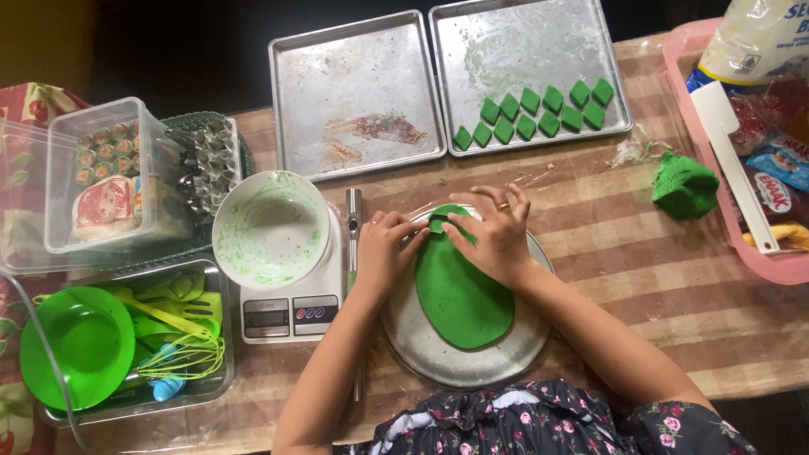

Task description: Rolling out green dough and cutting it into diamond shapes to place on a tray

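Bare striped table [640,278] lies open on the right, between the round tray [472,358] and the pink basket [716,160], apart from a green dough lump [684,185]. On the left, the scale [291,307] with its bowl [270,229] blocks passage.

Both hands, left hand [383,248] and right hand [493,232], press the flat green dough [462,295] on a round metal plate [438,358], middle of the frame.
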